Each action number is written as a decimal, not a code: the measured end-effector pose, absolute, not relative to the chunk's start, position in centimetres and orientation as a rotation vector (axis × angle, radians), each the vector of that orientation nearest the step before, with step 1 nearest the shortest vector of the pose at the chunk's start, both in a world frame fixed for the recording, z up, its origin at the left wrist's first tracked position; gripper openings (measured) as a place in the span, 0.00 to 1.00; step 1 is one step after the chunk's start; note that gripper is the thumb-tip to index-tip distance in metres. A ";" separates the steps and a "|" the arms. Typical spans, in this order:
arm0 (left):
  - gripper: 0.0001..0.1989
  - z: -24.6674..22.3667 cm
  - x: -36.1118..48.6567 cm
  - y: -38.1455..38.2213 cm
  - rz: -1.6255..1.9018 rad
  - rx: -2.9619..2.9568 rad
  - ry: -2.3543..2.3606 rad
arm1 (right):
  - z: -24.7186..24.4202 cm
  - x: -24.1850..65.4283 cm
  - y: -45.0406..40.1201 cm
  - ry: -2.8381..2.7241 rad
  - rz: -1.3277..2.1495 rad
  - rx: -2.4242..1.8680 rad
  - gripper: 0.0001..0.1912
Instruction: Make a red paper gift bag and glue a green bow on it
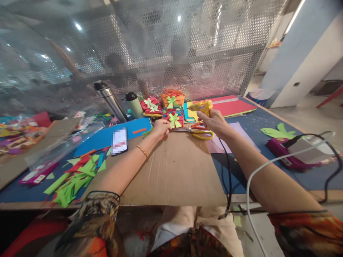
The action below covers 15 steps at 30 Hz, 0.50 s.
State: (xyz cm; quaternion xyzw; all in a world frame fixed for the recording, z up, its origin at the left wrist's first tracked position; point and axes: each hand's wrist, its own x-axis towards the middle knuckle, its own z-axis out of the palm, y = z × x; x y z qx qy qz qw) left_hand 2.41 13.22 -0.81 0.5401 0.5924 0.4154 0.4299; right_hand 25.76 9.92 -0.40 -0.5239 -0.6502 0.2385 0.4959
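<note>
My right hand [215, 123] is wrapped round a yellow glue gun [200, 106], its nozzle pointing left above the table. A black cord hangs from below that hand. My left hand [161, 129] is closed, with its fingertips at the left edge of a small red paper bag [180, 122] that bears a light green paper bow [174, 120]. Just below the bag lie scissors [203, 134] with red and yellow handles. Behind stand more small decorated bags, one orange [179, 95] and one red [150, 104], with green bows.
Brown cardboard [171, 171] covers the table before me. A phone [119, 141], blue sheet [93, 137] and green and red paper scraps [77, 178] lie left. A steel flask [111, 101] and green bottle [134, 105] stand behind. Right are red sheets [230, 105] and a purple power strip [284, 153].
</note>
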 end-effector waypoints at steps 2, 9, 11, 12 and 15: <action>0.19 -1.0 2.2 13.5 1.025 1.345 1.484 | -0.5 25.7 9.9 -1.584 0.576 -1.266 0.20; 0.10 -1.7 1.6 14.6 0.912 1.320 1.559 | -0.5 25.7 9.7 -1.613 0.555 -1.247 0.19; 0.14 -1.7 1.6 14.7 0.860 1.311 1.581 | -0.5 25.7 9.6 -1.617 0.550 -1.244 0.19; 0.17 -1.7 1.6 14.6 0.839 1.308 1.587 | -0.5 25.7 9.6 -1.618 0.548 -1.242 0.19; 0.21 -1.6 1.8 14.5 0.806 1.302 1.597 | -0.6 25.6 9.5 -1.623 0.548 -1.237 0.19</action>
